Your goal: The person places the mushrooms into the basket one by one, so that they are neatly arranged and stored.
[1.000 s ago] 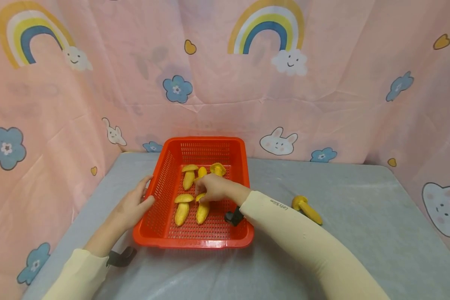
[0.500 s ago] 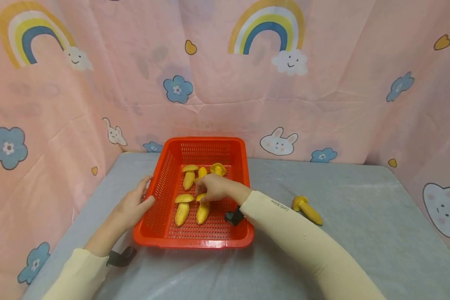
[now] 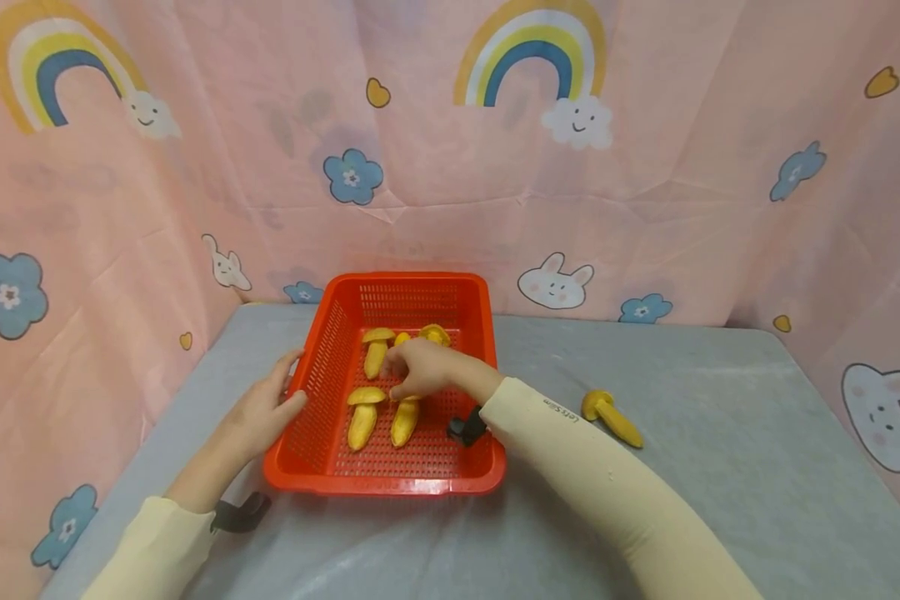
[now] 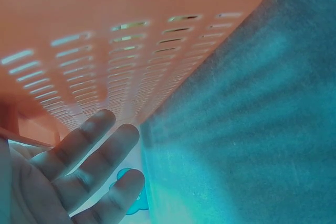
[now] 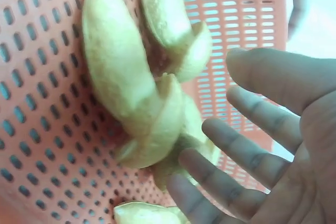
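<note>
Several yellow mushrooms with rounded caps lie in a red perforated basket (image 3: pixel 386 486). Two are in its front half, a left one (image 3: pixel 362 425) and a right one (image 3: pixel 404 423); a third mushroom (image 3: pixel 376 354) lies at the back left. Over the middle of the basket is my right hand (image 3: pixel 429 368), close above the front right mushroom's cap and partly hiding those behind. In the right wrist view its fingers (image 5: pixel 247 156) are spread, with nothing held. My left hand (image 3: pixel 261 418) is at the basket's left rim, thumb at the rim, loosely extended fingers (image 4: pixel 100 166) along the outer wall.
Another yellow mushroom (image 3: pixel 612 418) lies on the grey tabletop (image 3: pixel 735 450), right of the basket and beyond my right sleeve (image 3: pixel 607 483). A pink printed curtain (image 3: pixel 450 183) hangs behind the table and along both sides.
My right hand has lifted slightly off the front right mushroom and shifted toward the back of the basket. That mushroom stays in place; my left hand keeps its position at the rim.
</note>
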Demonstrator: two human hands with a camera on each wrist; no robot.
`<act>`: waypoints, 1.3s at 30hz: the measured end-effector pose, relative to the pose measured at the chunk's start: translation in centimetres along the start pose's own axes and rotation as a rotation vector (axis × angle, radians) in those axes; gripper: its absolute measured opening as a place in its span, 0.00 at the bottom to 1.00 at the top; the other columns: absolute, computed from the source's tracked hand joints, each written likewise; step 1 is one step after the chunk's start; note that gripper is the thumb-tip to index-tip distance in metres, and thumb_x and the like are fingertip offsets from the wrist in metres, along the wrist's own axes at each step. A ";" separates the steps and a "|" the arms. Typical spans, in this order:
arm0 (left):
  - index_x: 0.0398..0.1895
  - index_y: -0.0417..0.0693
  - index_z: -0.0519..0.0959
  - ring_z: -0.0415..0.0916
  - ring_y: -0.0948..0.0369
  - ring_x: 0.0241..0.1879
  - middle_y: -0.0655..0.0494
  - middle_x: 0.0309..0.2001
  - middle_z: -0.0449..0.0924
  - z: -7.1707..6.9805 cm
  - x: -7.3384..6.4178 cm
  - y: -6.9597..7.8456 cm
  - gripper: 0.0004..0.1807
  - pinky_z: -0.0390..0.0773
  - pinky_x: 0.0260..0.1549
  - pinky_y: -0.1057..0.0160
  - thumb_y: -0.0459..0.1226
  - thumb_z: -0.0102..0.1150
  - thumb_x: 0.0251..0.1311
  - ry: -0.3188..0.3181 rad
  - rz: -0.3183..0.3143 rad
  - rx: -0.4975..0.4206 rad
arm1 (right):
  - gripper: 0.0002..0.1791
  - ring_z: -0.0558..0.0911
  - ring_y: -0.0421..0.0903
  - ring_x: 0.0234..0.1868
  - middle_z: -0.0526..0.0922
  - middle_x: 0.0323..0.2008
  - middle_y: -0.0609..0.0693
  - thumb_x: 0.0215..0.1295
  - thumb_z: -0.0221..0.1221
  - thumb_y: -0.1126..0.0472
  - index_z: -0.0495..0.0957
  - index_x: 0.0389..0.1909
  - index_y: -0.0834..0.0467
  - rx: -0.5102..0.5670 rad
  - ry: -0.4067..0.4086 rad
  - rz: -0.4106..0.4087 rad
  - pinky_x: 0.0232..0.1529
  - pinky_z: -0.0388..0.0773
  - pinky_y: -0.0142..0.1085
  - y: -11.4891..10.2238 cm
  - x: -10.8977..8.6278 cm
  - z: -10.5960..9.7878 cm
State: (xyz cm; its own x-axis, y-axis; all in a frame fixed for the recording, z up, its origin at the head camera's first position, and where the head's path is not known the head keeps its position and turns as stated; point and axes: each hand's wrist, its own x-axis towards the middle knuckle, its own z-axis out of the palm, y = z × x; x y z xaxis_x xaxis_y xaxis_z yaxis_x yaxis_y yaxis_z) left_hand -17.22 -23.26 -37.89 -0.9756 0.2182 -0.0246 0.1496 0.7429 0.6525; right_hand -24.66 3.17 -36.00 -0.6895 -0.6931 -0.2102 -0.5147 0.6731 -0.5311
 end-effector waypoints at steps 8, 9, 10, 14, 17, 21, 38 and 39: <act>0.75 0.44 0.49 0.82 0.50 0.43 0.33 0.57 0.74 0.1 0.1 -0.1 0.35 0.84 0.40 0.51 0.39 0.45 0.66 0.014 0.018 0.003 | 0.15 0.80 0.51 0.52 0.82 0.51 0.55 0.59 0.65 0.58 0.81 0.48 0.52 0.067 0.034 -0.043 0.52 0.78 0.41 -0.1 -0.8 -1.6; 0.74 0.44 0.49 0.82 0.50 0.43 0.33 0.57 0.75 0.1 0.1 -0.1 0.35 0.83 0.40 0.51 0.39 0.45 0.66 0.016 0.021 0.001 | 0.16 0.81 0.52 0.51 0.82 0.52 0.55 0.59 0.65 0.58 0.80 0.48 0.51 0.076 0.038 -0.043 0.51 0.78 0.41 -0.1 -0.9 -1.9; 0.74 0.44 0.49 0.82 0.51 0.43 0.33 0.57 0.75 0.0 0.1 -0.1 0.35 0.83 0.41 0.51 0.39 0.45 0.66 0.018 0.023 -0.002 | 0.16 0.80 0.51 0.51 0.82 0.52 0.55 0.59 0.65 0.58 0.80 0.49 0.51 0.081 0.043 -0.042 0.50 0.78 0.40 -0.1 -1.1 -2.1; 0.74 0.44 0.49 0.82 0.51 0.43 0.33 0.57 0.75 0.0 0.0 0.2 0.35 0.83 0.41 0.51 0.39 0.45 0.66 0.019 0.028 -0.014 | 0.17 0.79 0.51 0.49 0.80 0.54 0.55 0.58 0.65 0.58 0.79 0.50 0.50 0.107 0.068 -0.027 0.45 0.79 0.37 -0.1 -1.9 -3.0; 0.74 0.44 0.49 0.82 0.52 0.43 0.33 0.58 0.75 -0.1 0.0 0.3 0.35 0.83 0.41 0.51 0.39 0.45 0.66 0.021 0.027 -0.013 | 0.17 0.79 0.49 0.49 0.80 0.52 0.52 0.58 0.66 0.57 0.80 0.49 0.49 0.113 0.090 -0.017 0.44 0.79 0.36 -0.2 -2.4 -3.5; 0.74 0.44 0.50 0.82 0.51 0.43 0.33 0.58 0.75 -0.1 -0.1 0.3 0.34 0.83 0.41 0.51 0.39 0.45 0.66 0.023 0.026 -0.010 | 0.17 0.79 0.47 0.50 0.81 0.50 0.48 0.58 0.66 0.57 0.80 0.49 0.48 0.112 0.108 -0.017 0.47 0.80 0.35 -0.4 -3.3 -4.0; 0.75 0.42 0.48 0.81 0.50 0.45 0.32 0.59 0.73 -0.1 -0.2 0.4 0.36 0.83 0.42 0.50 0.39 0.44 0.66 0.012 0.021 -0.007 | 0.18 0.80 0.49 0.51 0.81 0.50 0.48 0.57 0.67 0.57 0.80 0.50 0.51 0.037 0.169 -0.033 0.53 0.79 0.43 -0.1 -7.5 -5.8; 0.75 0.42 0.48 0.81 0.50 0.45 0.32 0.59 0.73 -0.1 -0.2 0.4 0.36 0.83 0.42 0.50 0.39 0.44 0.66 0.012 0.021 -0.007 | 0.18 0.80 0.49 0.51 0.81 0.50 0.48 0.57 0.67 0.57 0.80 0.50 0.51 0.027 0.174 -0.035 0.53 0.79 0.43 0.0 -7.7 -5.9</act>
State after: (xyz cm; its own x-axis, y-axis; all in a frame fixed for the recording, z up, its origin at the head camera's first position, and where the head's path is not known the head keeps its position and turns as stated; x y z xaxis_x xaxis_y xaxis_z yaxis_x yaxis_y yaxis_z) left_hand -17.02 -23.05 -37.53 -0.9741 0.2261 -0.0020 0.1689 0.7335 0.6584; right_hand -22.30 10.02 -29.56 -0.7500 -0.6597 -0.0473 -0.5279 0.6402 -0.5581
